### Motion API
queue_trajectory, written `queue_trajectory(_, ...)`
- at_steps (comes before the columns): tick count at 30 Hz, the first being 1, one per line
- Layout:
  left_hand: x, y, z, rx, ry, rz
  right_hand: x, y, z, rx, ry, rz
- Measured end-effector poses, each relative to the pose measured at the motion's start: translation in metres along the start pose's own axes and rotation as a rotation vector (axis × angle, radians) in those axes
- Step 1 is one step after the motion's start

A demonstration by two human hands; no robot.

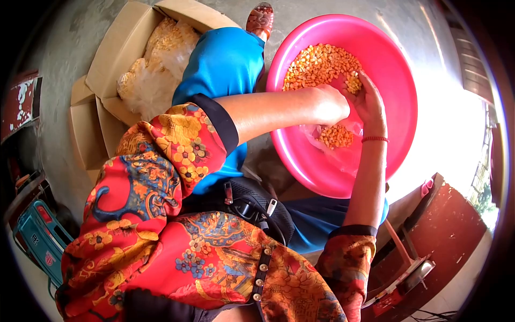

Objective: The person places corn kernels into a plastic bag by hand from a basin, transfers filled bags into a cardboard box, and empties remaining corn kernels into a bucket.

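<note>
A large pink basin [397,107] holds orange-yellow corn kernels [316,61], spread over its far left part. My left hand [332,105] reaches across into the middle of the basin, with its fingers curled and mostly hidden from view. Beside it, my right hand [369,102] is cupped around some paler kernels [352,83] near the fingertips, with a red string on its wrist. Under and just below my left hand lies a clear plastic bag [346,158] with a small heap of kernels [336,137] in or on it.
An open cardboard box [115,51] at the upper left holds clear bags of yellowish pieces [161,59]. My blue-clad leg [220,61] lies between box and basin. Wooden furniture [440,231] stands at the lower right, a teal case [40,236] at the lower left.
</note>
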State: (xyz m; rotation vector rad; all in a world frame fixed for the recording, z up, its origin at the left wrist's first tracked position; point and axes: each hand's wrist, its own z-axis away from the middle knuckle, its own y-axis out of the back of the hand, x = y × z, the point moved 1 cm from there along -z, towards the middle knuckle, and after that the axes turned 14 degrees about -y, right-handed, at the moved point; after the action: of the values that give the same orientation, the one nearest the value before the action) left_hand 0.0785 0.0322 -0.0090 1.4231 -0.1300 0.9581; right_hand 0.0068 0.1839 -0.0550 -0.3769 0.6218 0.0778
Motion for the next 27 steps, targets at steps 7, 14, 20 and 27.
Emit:
queue_trajectory(7,-0.01,-0.001,-0.002,0.16,0.039,-0.056,0.002,0.015,0.071,-0.002,0.062,0.093)
queue_trajectory(14,-0.012,-0.001,-0.005,0.235,0.095,-0.027,0.02,0.009,0.104,-0.05,-0.015,0.343)
queue_trajectory(20,-0.013,0.003,-0.005,0.04,0.108,0.065,0.035,0.011,0.096,-0.053,0.04,0.993)
queue_trajectory(27,0.004,-0.005,-0.001,-0.217,-0.03,0.194,0.006,-0.016,0.095,0.156,0.066,0.676)
